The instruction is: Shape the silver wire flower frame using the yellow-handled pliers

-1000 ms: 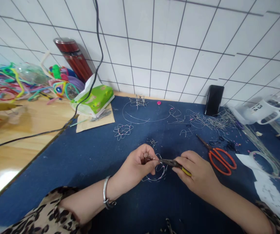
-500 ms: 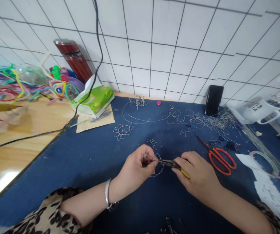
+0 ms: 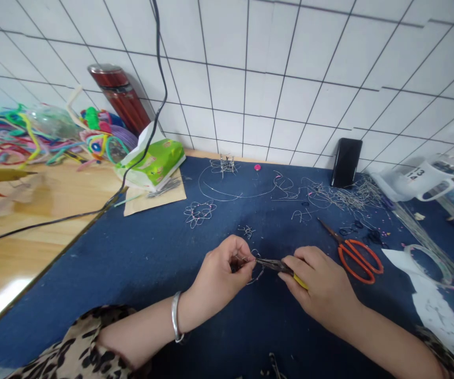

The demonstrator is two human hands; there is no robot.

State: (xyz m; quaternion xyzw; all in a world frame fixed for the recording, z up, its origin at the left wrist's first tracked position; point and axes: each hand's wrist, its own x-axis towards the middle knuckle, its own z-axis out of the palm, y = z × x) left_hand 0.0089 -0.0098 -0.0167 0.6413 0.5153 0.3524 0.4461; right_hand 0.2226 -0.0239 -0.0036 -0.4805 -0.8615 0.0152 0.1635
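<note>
My left hand (image 3: pixel 221 273) is closed in a pinch on a small beaded wire piece (image 3: pixel 255 271) just above the blue mat (image 3: pixel 132 263). My right hand (image 3: pixel 322 287) grips yellow-handled pliers (image 3: pixel 280 267), whose dark jaws meet the wire right at my left fingertips. A silver bangle (image 3: pixel 176 323) sits on my left wrist. Both sleeves have a leopard print.
Orange-handled scissors (image 3: pixel 355 253) lie right of my hands. A finished wire flower (image 3: pixel 198 212), loose wire loops (image 3: pixel 227 187) and a heap of wire pins (image 3: pixel 349 197) lie farther back. A black phone (image 3: pixel 347 162) leans on the tiled wall. Green tissue pack (image 3: pixel 154 163), red flask (image 3: pixel 120 97) and colourful pipe cleaners (image 3: pixel 33 137) stand left.
The wire piece has been turned in my left fingers, so less of its loop hangs below. Both hands stay in nearly the same spot.
</note>
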